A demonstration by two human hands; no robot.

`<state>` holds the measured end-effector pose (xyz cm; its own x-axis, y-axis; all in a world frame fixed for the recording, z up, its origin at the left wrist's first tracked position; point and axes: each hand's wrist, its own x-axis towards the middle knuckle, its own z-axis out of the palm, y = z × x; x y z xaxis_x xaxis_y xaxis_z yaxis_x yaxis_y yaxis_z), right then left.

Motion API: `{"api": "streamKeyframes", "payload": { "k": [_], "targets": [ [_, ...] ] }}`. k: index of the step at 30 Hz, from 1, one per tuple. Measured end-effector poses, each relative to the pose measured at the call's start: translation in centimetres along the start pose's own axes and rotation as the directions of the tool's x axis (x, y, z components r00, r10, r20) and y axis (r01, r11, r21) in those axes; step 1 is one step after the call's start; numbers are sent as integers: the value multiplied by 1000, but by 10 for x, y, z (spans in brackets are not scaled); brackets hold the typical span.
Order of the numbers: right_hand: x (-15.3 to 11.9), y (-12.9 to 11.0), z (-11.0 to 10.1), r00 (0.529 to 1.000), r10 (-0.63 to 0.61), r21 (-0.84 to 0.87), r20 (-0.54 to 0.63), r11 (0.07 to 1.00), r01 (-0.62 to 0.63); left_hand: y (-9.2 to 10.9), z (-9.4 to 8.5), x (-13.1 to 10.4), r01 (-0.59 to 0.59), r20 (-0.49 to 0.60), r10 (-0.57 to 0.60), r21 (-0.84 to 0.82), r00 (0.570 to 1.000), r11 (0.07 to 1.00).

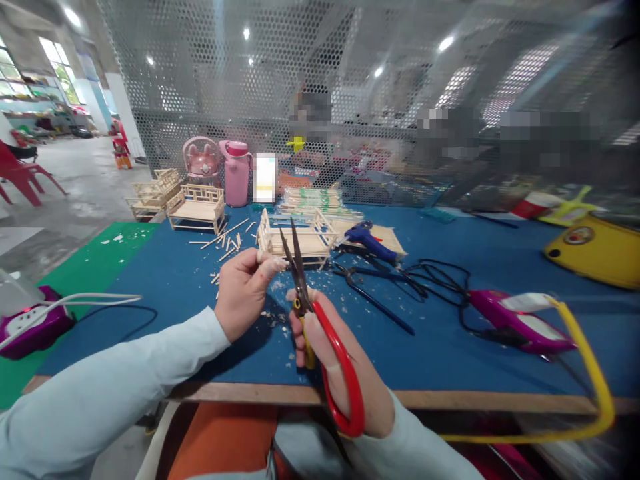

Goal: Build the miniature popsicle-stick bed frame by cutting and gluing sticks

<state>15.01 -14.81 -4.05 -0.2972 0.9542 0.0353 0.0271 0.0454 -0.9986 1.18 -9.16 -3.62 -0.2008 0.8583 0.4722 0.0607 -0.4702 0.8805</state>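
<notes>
Right hand (364, 365) grips scissors (301, 298), their 2 blades (299, 260) just beside the left hand (243, 288), pinched closed, contents unclear.

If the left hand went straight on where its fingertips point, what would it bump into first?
Probably the scissors in the right hand: their blades are just ahead of the fingertips, though depth is unclear.

The scissors (302, 291) pair dark metal blades with a glossy red plastic handle. Beyond them stand a pale, matt wooden miniature bench (320, 248) and a grey perforated metal screen (210, 87); right of the scissors, a smooth blue plastic glue gun (371, 243).
</notes>
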Motion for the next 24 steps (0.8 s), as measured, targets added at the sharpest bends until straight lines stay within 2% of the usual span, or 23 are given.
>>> {"api": "streamKeyframes", "payload": {
  "k": [5, 12, 21, 24],
  "targets": [
    [2, 8, 8, 1000, -21, 69, -22, 997, 22, 1, 0, -2, -11, 48, 14, -70, 999, 997],
    [2, 12, 11, 997, -69, 121, -23, 990, 71, 1, -1, 0, -21, 2, 21, -70, 1000, 997],
    [4, 11, 9, 989, -149, 26, -14, 988, 149, 0, -2, 0, -110, -10, 110, -6, 994, 994],
    [5, 10, 8, 986, -162, 13, -26, 987, 162, 0, -2, 0, -108, 4, 108, -12, 994, 994]
  ]
}}
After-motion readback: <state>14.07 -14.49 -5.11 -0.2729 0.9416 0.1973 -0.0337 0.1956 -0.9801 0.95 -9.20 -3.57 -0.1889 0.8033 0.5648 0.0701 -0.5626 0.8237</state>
